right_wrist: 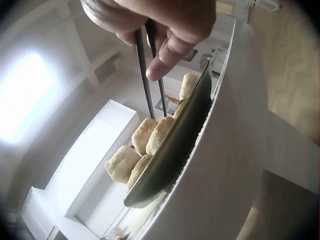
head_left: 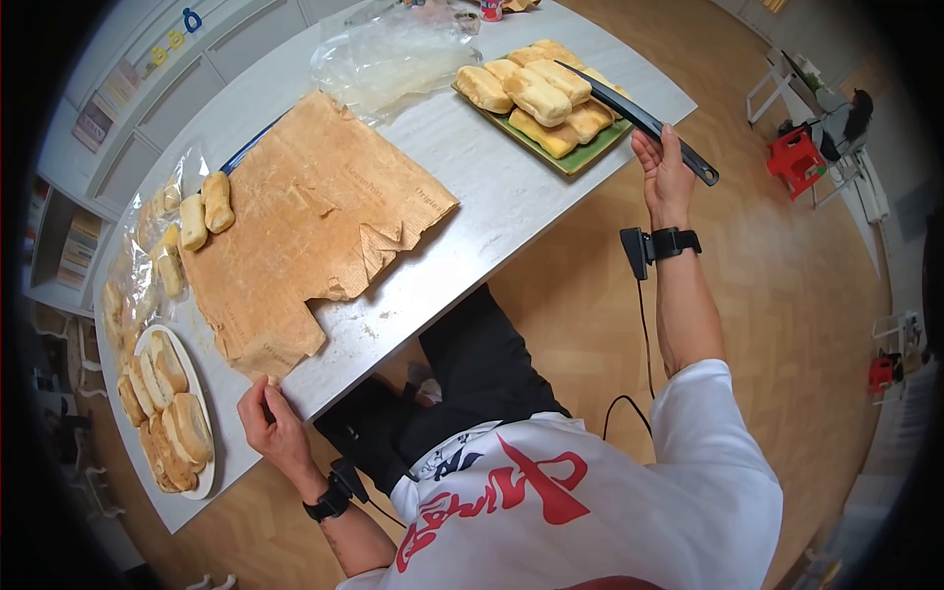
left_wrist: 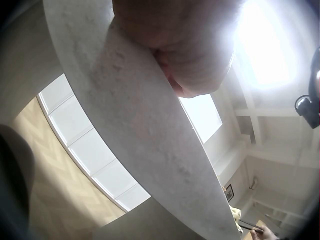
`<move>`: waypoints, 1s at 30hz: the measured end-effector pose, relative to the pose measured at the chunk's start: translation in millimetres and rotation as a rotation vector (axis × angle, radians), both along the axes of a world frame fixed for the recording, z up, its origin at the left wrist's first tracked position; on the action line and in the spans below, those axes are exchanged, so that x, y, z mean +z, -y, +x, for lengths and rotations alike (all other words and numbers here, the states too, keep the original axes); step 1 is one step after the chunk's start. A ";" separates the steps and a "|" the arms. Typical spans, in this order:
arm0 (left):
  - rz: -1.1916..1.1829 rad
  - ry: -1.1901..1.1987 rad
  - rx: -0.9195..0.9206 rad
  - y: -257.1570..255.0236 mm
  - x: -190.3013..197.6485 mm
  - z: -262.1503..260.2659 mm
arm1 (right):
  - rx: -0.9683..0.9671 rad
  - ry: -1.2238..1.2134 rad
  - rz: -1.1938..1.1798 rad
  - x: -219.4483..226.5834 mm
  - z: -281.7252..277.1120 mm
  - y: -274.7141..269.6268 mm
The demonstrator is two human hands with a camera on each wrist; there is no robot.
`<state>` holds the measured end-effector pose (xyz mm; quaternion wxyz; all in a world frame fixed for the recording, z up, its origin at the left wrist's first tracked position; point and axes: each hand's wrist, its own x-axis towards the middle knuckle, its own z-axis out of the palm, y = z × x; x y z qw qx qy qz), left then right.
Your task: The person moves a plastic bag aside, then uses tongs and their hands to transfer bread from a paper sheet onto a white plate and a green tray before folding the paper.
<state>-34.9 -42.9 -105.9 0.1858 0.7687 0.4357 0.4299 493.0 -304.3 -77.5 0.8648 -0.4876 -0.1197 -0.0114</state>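
In the head view my right hand (head_left: 665,182) holds black tongs (head_left: 639,116) by the handle end. Their tips reach over pale bread rolls (head_left: 536,95) piled on a square green plate (head_left: 573,169). The right wrist view shows both prongs (right_wrist: 145,82) slightly apart, tips close to the rolls (right_wrist: 143,134), nothing seen between them. My left hand (head_left: 273,425) rests at the table's near edge, fingers loosely curled, fingertips right at the corner of a torn brown paper sheet (head_left: 315,216). From the left wrist, its underside (left_wrist: 185,50) shows against the table edge; most fingers are hidden.
An oval white plate (head_left: 205,480) of bread pieces (head_left: 169,418) stands at the left end. Two rolls (head_left: 206,211) lie at the paper's far-left edge beside clear plastic bags (head_left: 147,211) with more rolls. Another clear bag (head_left: 393,59) lies at the back of the table (head_left: 511,211).
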 end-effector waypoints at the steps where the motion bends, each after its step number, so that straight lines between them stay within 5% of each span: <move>1: -0.013 0.016 0.008 1.4 1.5 1.4 | -0.008 -0.005 0.002 -0.6 -0.4 0.3; 30: -0.014 0.029 -0.002 1.3 0.9 1.2 | -0.055 -0.113 0.076 -11.8 -9.1 -2.9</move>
